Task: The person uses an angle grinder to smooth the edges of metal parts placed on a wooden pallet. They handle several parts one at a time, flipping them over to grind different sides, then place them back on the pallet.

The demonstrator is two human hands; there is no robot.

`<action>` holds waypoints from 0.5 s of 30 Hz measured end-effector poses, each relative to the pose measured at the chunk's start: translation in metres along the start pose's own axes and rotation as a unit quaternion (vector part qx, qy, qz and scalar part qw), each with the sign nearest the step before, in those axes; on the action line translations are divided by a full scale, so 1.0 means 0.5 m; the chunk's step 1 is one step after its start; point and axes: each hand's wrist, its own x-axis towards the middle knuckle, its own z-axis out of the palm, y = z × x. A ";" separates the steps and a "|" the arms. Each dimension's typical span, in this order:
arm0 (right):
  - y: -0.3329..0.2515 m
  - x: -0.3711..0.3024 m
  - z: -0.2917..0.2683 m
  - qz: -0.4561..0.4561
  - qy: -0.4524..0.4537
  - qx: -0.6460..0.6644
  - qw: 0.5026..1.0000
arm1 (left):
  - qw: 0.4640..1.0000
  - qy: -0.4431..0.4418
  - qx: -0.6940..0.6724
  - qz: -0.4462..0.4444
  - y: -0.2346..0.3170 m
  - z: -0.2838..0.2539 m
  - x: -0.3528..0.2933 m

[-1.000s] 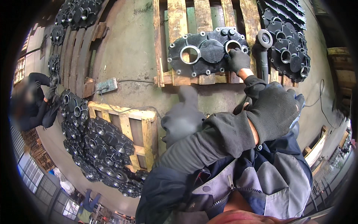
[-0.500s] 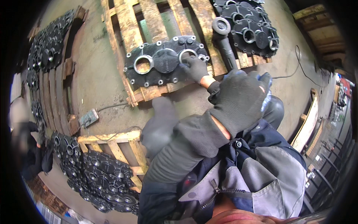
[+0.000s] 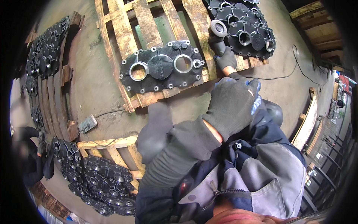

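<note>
A black cast cover (image 3: 161,68) with two large round openings lies flat on a wooden pallet. To its right, an angle grinder (image 3: 218,29) points its round disc away from me. My right hand (image 3: 225,59), in a dark glove, is closed around the grinder's body. Nearer to me, my left hand (image 3: 233,99) crosses over my right forearm. Its gloved fingers are curled, with the blue palm coating showing at their tips; what lies inside them is hidden.
More black covers (image 3: 251,37) are stacked at the pallet's right end. Other cover stacks stand on the left (image 3: 46,52) and lower left (image 3: 108,179). A cable (image 3: 276,78) trails rightward across the floor. A grey box (image 3: 88,124) lies left of my boot; a co-worker (image 3: 30,153) is far left.
My right hand has left the cover's right opening and taken hold of the grinder, whose disc has tilted. My left hand stays curled, shifted slightly toward me.
</note>
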 end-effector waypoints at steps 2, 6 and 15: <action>0.037 0.022 -0.061 -0.003 -0.023 0.018 1.000 | 0.999 0.011 -0.031 0.004 -0.009 0.017 0.003; 0.076 0.043 -0.143 -0.077 -0.019 0.152 0.985 | 0.997 -0.047 -0.039 -0.053 -0.008 0.019 0.017; 0.016 0.040 -0.474 -0.435 -0.026 0.469 0.768 | 0.984 0.053 -0.154 -0.068 -0.062 -0.032 0.029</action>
